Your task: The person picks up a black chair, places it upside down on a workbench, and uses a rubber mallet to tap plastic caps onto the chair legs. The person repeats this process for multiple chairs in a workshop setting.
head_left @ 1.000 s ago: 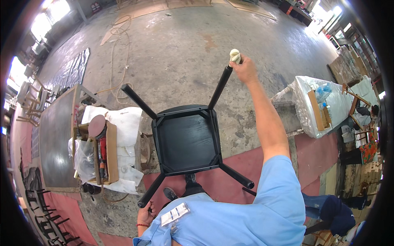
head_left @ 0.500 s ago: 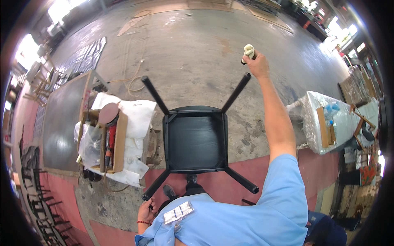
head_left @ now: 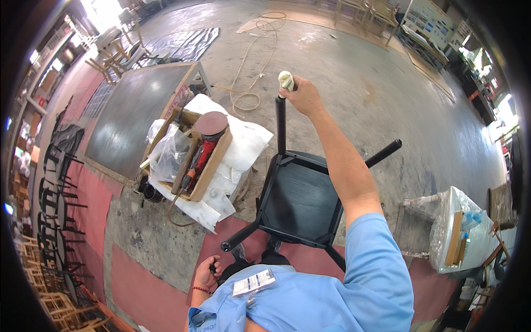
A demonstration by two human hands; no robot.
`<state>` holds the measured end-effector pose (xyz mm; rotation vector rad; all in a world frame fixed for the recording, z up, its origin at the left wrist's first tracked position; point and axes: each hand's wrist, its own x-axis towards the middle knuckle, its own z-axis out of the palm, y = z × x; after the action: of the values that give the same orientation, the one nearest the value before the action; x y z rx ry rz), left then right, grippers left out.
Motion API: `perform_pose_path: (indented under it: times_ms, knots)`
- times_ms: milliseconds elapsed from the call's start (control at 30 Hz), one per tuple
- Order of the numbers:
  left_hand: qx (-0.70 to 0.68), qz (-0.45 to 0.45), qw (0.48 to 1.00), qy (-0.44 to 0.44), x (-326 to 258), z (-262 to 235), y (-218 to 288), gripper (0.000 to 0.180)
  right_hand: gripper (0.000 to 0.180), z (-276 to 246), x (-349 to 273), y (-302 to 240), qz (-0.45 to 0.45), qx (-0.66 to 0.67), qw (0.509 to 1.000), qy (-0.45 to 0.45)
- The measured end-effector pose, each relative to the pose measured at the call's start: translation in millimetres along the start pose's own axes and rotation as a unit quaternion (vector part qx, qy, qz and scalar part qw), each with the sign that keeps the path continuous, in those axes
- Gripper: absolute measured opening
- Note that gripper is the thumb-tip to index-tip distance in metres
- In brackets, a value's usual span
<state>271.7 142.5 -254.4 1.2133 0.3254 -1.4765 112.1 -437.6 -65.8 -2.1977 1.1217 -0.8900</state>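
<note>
A black wooden chair or stool frame stands upside down before me, its legs pointing up. My right hand reaches out to the tip of its far left leg. In its fingers is a cream-coloured, wrapped-looking tool, whose kind I cannot make out, at or just above the leg's end. My left hand, closer to my body and beside the near left leg, has its fingers curled round a small black piece. My right forearm hides part of the frame's right side.
Left of the frame, an open wooden box holds a red power sander and clear plastic, on white sheeting. A dark-topped table stands beyond it. A plastic-wrapped piece is at the right. A hose curls across the floor.
My view has turned, so the frame now appears rotated and further right. My right hand has gone from the far right leg's end to the far left leg's tip. My left hand has moved off the near left leg.
</note>
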Motion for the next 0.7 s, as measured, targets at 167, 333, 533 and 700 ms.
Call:
perform_pose_path:
  times_ms: [167, 333, 533, 700]
  knots:
    - [-0.049, 0.028, 0.998, 0.030, -5, -18, -9, 0.016, 0.033, 19, 9, 1, -0.001, -0.037, 0.999, 0.004]
    - [-0.070, 0.045, 0.996, 0.017, -4, -23, -10, 0.010, 0.035, 14, 15, 3, 0.008, -0.075, 0.997, 0.021]
    - [-0.050, 0.040, 0.997, 0.030, -5, -30, -11, 0.009, 0.035, 14, 7, 0, -0.028, -0.091, 0.995, 0.018]
    - [-0.047, 0.045, 0.997, 0.029, -5, -36, -16, 0.010, 0.037, 16, 2, 8, -0.054, -0.061, 0.996, 0.043]
